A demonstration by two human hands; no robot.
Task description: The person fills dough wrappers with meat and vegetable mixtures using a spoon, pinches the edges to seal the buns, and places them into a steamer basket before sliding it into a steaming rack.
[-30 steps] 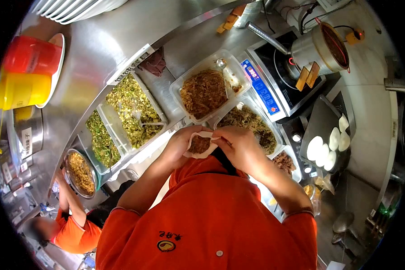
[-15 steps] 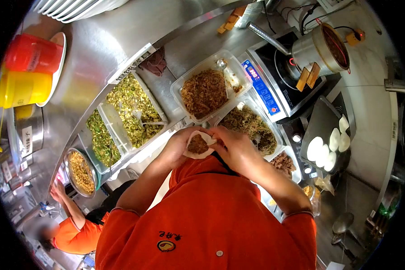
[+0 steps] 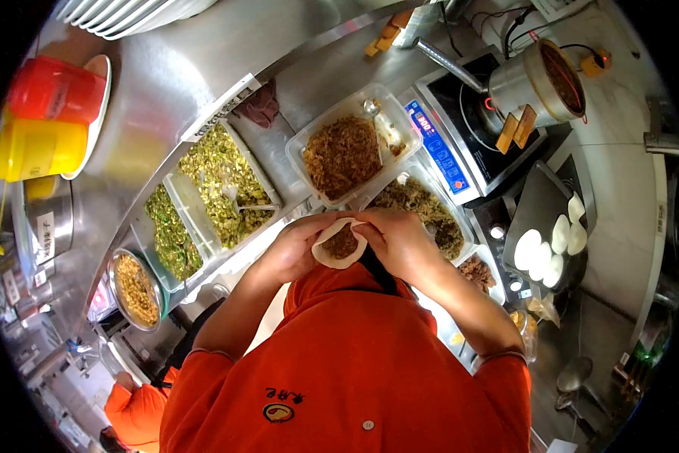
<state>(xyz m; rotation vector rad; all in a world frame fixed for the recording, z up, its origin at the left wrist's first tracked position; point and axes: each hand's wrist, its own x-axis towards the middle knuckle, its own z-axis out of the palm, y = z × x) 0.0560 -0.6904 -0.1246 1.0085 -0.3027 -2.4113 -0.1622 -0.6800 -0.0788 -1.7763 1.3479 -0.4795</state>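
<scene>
A round white dough wrapper (image 3: 338,263) with brown minced filling (image 3: 341,243) in it is held up in front of my waist. My left hand (image 3: 295,243) curls round its left side and carries it. Pressed to the upper right of its rim are the fingers of my right hand (image 3: 398,240), which pinch the dough edge. The wrapper stands open towards me like a shallow cup. Just beyond my hands is a clear tub of brown shredded filling (image 3: 343,158). A tub of darker green-brown filling (image 3: 430,215) lies partly hidden behind my right hand.
Chopped green filling (image 3: 222,177) fills tubs to the left, near a bowl of yellowish filling (image 3: 135,291). A pot (image 3: 540,83) rests on an induction cooker (image 3: 468,113). White dough pieces (image 3: 540,260) lie on a griddle at right. A co-worker's orange sleeve (image 3: 135,415) shows lower left.
The wrapper has turned and opened rounder towards me. My right hand has come in closer along its rim. The co-worker at lower left has moved down and partly out of view.
</scene>
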